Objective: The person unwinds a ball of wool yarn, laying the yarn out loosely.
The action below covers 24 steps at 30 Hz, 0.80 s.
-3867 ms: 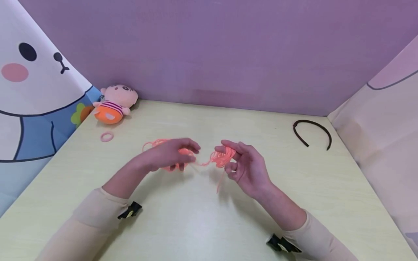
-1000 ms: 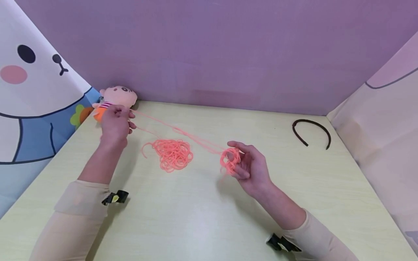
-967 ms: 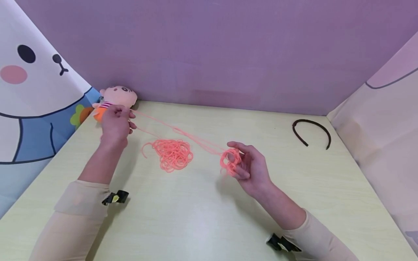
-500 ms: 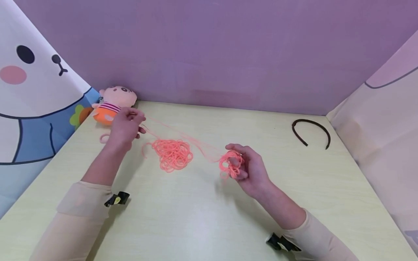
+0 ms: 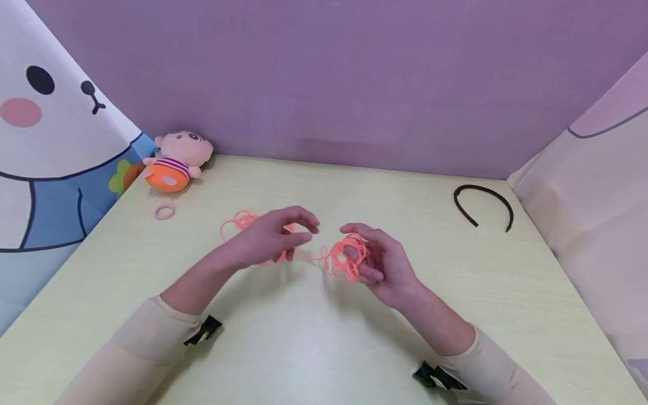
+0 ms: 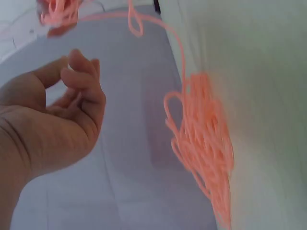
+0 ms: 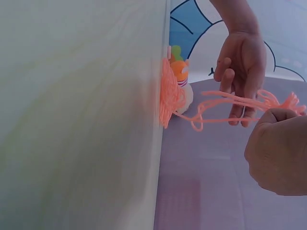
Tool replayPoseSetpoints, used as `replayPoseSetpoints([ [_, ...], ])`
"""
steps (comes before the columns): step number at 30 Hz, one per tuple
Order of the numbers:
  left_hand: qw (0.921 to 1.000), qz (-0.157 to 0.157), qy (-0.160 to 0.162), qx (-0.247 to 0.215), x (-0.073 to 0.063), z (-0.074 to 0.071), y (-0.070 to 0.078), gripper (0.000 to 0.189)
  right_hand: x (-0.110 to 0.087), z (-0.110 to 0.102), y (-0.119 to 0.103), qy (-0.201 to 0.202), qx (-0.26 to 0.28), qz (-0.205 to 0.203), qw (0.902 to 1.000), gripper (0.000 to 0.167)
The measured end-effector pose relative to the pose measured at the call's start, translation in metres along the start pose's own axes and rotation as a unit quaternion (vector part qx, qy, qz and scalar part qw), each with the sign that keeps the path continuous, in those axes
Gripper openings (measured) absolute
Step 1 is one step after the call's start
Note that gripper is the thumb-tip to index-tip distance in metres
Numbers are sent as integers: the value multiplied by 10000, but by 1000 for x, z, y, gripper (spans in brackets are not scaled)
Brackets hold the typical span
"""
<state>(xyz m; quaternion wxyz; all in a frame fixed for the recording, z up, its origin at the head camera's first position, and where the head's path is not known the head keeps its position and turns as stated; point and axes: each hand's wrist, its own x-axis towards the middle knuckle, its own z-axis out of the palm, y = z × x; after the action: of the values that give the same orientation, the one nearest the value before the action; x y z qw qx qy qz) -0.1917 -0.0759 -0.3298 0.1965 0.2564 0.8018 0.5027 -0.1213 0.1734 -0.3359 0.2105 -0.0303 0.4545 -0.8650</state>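
Observation:
Coral-pink cord runs between a loose pile (image 6: pixel 204 139) on the table and a looped bundle (image 7: pixel 254 101) at my right hand. My right hand (image 5: pixel 392 270) grips the bundle, its fingers curled round the loops and its index finger extended toward the left. Over the pile, my left hand (image 5: pixel 268 236) hovers with bent, relaxed fingers, hiding much of the pile in the head view. No cord shows between the left thumb and fingers in the left wrist view. A slack strand (image 5: pixel 309 257) links pile and bundle, with a small loop in it.
A plush doll (image 5: pixel 177 160) in a striped top sits at the table's back left corner. In front of it lies a pink ring (image 5: pixel 164 212). A dark headband (image 5: pixel 486 189) lies at the back right. A purple wall panel (image 5: pixel 324 84) closes off the back.
My left hand has let go of the cord it drew out to the left and has come back right, over the pile. The stretched strands have gone slack; my right hand keeps its bundle.

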Motion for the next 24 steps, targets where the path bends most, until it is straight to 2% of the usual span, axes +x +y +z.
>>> replayPoseSetpoints([
  [3,9990,179,-390,121,-1,9,2,26,0,-1,0,-280,-46,-25,9996,26],
  [7,9942,328,-889,507,-3,14,-1,37,0,-2,0,-644,52,-111,9979,30],
  [11,9891,382,-1102,905,-2,19,-4,41,1,-4,1,-1001,270,-236,9943,35],
  [15,9887,470,-1046,967,0,24,-4,35,1,-5,2,-1355,427,-318,9894,39],
  [19,9917,515,-890,772,2,27,-4,20,1,-5,2,-1553,486,-316,9862,40],
  [21,9943,479,-659,685,3,27,-4,13,1,-5,2,-1559,481,-273,9862,39],
  [24,9975,385,-71,587,4,22,-4,10,1,-4,2,-1464,388,-184,9883,38],
])
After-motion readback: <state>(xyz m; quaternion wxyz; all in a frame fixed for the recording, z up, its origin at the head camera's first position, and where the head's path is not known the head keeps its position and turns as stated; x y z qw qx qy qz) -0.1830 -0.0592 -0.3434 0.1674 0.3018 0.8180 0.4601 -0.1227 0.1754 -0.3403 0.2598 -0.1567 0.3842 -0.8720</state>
